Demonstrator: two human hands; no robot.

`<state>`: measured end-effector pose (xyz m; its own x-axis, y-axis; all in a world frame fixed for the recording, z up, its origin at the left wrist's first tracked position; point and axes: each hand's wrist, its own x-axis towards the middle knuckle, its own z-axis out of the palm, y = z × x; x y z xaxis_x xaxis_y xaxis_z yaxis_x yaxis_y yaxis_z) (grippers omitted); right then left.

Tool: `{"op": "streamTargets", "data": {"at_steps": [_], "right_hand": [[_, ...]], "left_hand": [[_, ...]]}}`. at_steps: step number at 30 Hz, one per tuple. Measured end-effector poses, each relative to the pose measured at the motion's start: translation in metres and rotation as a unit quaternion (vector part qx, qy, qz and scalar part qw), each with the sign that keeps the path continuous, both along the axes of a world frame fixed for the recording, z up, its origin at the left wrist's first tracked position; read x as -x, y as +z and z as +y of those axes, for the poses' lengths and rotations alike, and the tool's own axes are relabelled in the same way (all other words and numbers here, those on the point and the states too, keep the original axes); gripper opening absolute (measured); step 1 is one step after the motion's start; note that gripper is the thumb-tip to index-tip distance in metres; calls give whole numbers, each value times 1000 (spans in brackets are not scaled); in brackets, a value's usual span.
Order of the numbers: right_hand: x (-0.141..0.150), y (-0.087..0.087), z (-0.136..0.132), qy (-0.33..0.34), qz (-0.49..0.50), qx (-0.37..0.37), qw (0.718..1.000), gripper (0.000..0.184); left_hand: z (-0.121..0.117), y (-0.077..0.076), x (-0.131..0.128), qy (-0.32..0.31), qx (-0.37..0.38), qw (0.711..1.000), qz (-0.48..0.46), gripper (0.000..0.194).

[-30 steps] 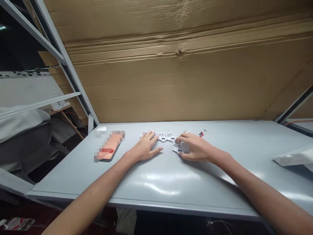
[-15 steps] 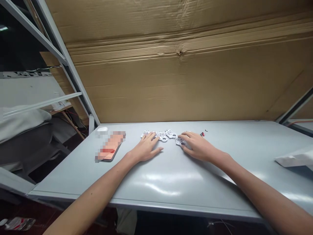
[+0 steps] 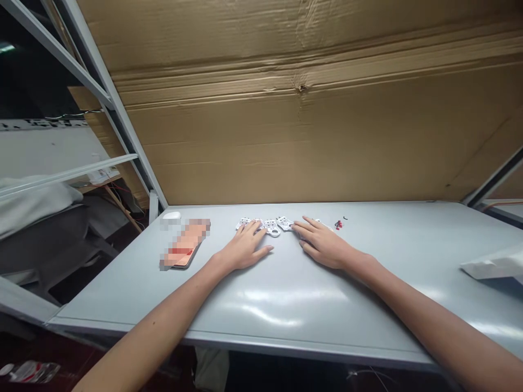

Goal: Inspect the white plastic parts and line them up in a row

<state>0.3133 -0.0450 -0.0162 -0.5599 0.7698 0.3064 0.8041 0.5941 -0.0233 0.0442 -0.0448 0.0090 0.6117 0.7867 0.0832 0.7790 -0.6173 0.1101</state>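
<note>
Fingers [image 3: 254,238] outspread, white plates [image 3: 270,224] partly hidden, details unclear

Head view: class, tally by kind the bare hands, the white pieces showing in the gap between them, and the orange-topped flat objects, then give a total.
Bare hands, left hand and right hand: 2
White pieces in the gap: 2
Orange-topped flat object: 1
Total: 5
Other white pieces, partly covered by the hands, are left out.

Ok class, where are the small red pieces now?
In the head view, the small red pieces lie right of centre toward the back of the table, beyond the right hand and near a tiny black piece.
</note>
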Motion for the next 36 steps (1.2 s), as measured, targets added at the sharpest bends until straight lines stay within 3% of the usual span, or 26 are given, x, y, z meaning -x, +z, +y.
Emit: {"op": "streamTargets", "data": {"at_steps": [17,24,31,36], "right_hand": [[10,25,-11,90,57,26,994,41],[9,19,-10,68,71,14,995,40],[9,12,-8,26,35,63,997,49],[11,15,-9,54,50,64,995,47]], "left_hand": [[-1,0,1,-7,-4,1000,-20,55],[-2,2,-1,3,-1,1000,-4,55],[-1,1,-1,6,6,1000,-6,56],[-1,1,-2,3,8,1000,2,56]]}}
